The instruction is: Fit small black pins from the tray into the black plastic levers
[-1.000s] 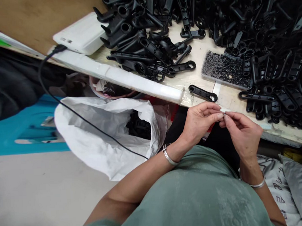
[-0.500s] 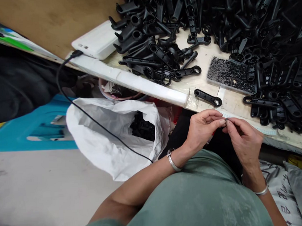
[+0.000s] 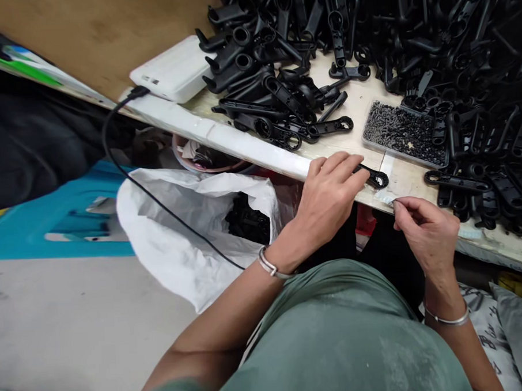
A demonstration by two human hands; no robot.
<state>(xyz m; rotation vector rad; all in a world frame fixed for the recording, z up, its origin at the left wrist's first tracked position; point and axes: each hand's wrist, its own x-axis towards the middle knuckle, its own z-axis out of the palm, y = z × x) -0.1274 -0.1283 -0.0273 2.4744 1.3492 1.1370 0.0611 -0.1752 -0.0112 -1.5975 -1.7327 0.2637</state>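
Observation:
At the table's front edge, my left hand (image 3: 330, 195) has its fingers curled over one end of a black plastic lever (image 3: 378, 179). The ring-shaped end of the lever shows past my fingertips, and the rest is hidden under them. My right hand (image 3: 427, 231) is just right of it, thumb and forefinger pinched on a tiny dark piece (image 3: 395, 202) too small to make out. Behind the lever lies a clear plastic box (image 3: 403, 133) filled with small black pieces.
Piles of black plastic levers (image 3: 291, 102) cover much of the table (image 3: 360, 99). A white device (image 3: 171, 70) with a black cable (image 3: 158, 208) sits at the left. Below the edge, an open white sack (image 3: 168, 245) holds black parts, and a bin (image 3: 207, 157) stands behind it.
My hands were together, both at the tiny piece. My left hand has moved up and left onto the lever, while my right hand keeps its pinch.

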